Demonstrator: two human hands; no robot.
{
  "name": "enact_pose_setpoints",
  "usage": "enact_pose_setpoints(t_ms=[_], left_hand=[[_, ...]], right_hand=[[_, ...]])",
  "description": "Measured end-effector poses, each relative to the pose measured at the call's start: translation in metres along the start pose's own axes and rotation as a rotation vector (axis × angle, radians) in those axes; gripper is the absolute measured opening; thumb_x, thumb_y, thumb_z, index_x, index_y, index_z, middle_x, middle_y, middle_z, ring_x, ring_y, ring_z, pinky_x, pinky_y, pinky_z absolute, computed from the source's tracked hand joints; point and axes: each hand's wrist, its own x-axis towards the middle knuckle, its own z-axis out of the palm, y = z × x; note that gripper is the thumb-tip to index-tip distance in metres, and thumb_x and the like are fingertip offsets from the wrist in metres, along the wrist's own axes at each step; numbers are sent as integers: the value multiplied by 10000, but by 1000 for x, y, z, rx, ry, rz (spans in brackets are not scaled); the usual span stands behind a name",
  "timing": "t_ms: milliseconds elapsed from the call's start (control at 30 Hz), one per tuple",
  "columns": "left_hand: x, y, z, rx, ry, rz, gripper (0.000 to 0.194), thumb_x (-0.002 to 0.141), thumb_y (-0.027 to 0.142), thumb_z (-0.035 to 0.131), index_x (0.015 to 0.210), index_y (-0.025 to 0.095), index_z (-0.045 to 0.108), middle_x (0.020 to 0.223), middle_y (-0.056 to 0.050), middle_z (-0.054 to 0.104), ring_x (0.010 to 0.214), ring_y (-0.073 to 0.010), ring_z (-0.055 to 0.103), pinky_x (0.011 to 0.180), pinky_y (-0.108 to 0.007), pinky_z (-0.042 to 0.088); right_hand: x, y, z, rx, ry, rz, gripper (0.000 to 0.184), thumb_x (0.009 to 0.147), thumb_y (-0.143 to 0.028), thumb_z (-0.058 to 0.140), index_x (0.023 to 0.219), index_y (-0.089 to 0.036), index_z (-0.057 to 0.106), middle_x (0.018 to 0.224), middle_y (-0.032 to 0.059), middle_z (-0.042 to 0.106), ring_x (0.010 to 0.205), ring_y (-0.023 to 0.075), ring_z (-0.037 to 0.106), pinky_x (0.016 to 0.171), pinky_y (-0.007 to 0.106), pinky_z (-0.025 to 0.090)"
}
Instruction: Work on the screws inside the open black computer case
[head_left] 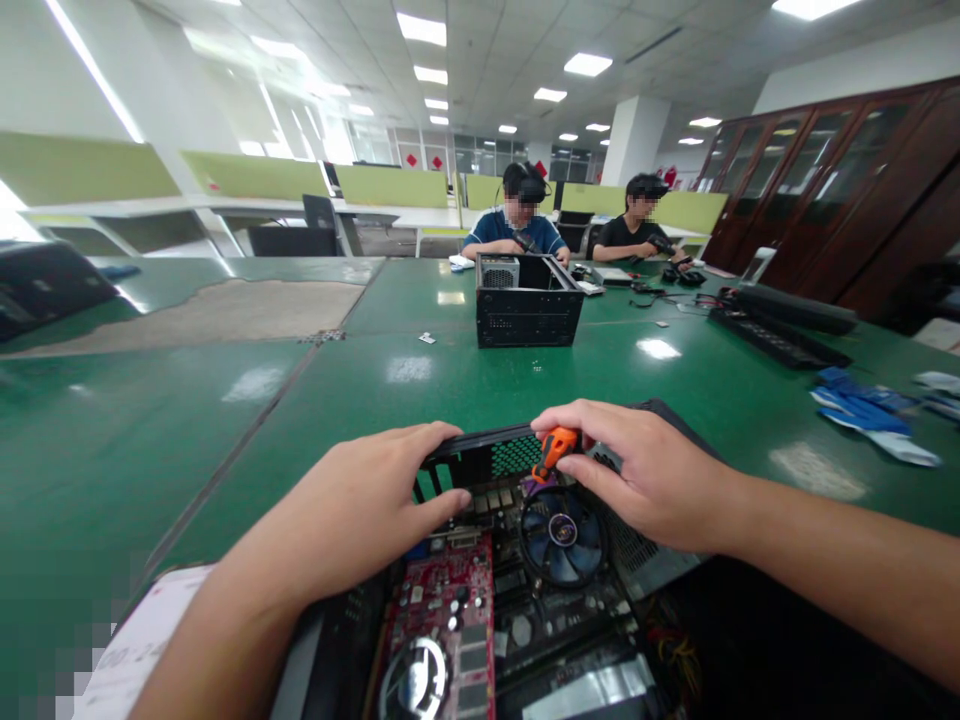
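An opened computer case (480,437) lies in front of me with its inside facing up. My right hand (637,465) grips an orange and black screwdriver (556,450) by its handle, above the far side of the case. The tool's tip is hard to make out. Just below it sits a round CPU fan (562,535) with dark blades. My left hand (367,500) rests over the far left edge of the case, thumb and fingers apart around the rim. A red graphics card (450,600) with its own fan lies below that hand. A metal power supply box (652,560) is at the right.
Another black computer case (529,315) stands across the green table (375,385). Two people (517,215) sit at the far side, their hands busy with tools. Blue and white gloves (874,410) and a long black panel (780,335) lie at the right.
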Motion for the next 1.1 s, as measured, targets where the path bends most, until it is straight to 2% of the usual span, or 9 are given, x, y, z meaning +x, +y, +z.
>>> enact_pose_setpoints(t_ms=[233, 333, 433, 533, 667, 767, 867, 967, 1100], left_hand=[[-1, -1, 1, 8, 8, 8, 609, 1021, 627, 752, 1524, 324, 913, 1460, -136, 989, 1308, -478, 947, 1174, -623, 748], [-1, -2, 0, 8, 10, 10, 586, 1026, 634, 770, 1512, 342, 917, 1461, -121, 990, 1311, -466, 948, 1158, -597, 757], [0, -2, 0, 9, -1, 6, 601, 1023, 637, 753, 1517, 338, 918, 1457, -124, 988, 1305, -475, 949, 1171, -623, 752], [0, -2, 1, 9, -4, 3, 602, 1020, 632, 747, 1511, 330, 921, 1464, -132, 985, 1318, -494, 946, 1170, -642, 751], [0, -2, 2, 4, 16, 2, 583, 1015, 630, 779, 1499, 339, 921, 1457, -121, 989, 1310, -482, 950, 1169, -617, 755], [-1, -3, 2, 5, 19, 10, 566, 1022, 629, 788, 1490, 342, 926, 1425, -116, 998, 1263, -455, 958, 1142, -581, 764], [-1, -3, 1, 3, 19, 12, 561, 1020, 623, 787, 1486, 342, 928, 1432, -121, 996, 1275, -464, 957, 1149, -595, 766], [-1, -3, 0, 1, 24, 11, 576, 1016, 627, 790, 1494, 335, 924, 1427, -128, 995, 1280, -481, 957, 1177, -631, 760], [-1, -4, 1, 5, 21, 8, 589, 1024, 632, 787, 1512, 329, 916, 1419, -127, 995, 1265, -471, 960, 1185, -626, 757]], right_hand=[[-1, 3, 4, -36, 22, -31, 214, 1189, -204, 832, 1389, -229, 903, 1247, 98, 968, 1175, 280, 923, 1099, 416, 739], [-1, 2, 4, -23, -1, -26, 286, 1217, -186, 766, 1479, -231, 872, 1338, 117, 965, 1255, 291, 923, 1156, 444, 741], [-1, -1, 3, -4, -41, -23, 414, 1240, -137, 641, 1613, -222, 799, 1511, 155, 943, 1394, 302, 907, 1238, 487, 735], [-1, -3, 2, 0, -49, -19, 440, 1234, -119, 601, 1624, -221, 778, 1556, 163, 933, 1435, 299, 895, 1248, 491, 725], [0, -4, 2, -33, -50, 7, 255, 1210, -209, 720, 1429, -230, 848, 1298, 114, 959, 1146, 279, 903, 1040, 416, 710], [2, -5, 1, -97, -23, 110, 87, 1144, -330, 890, 1191, -263, 862, 1036, 26, 922, 898, 237, 831, 840, 344, 604], [2, -11, -3, -117, 55, 183, 190, 1109, -442, 946, 1112, -279, 848, 818, -44, 820, 666, 184, 678, 676, 318, 468], [-1, -18, -8, -51, 142, 185, 207, 1151, -468, 857, 1088, -276, 816, 719, -72, 747, 542, 148, 539, 587, 316, 396], [-6, -19, -11, -83, 156, 72, 348, 1189, -323, 686, 846, -272, 689, 636, -52, 675, 552, 146, 575, 609, 311, 405]])
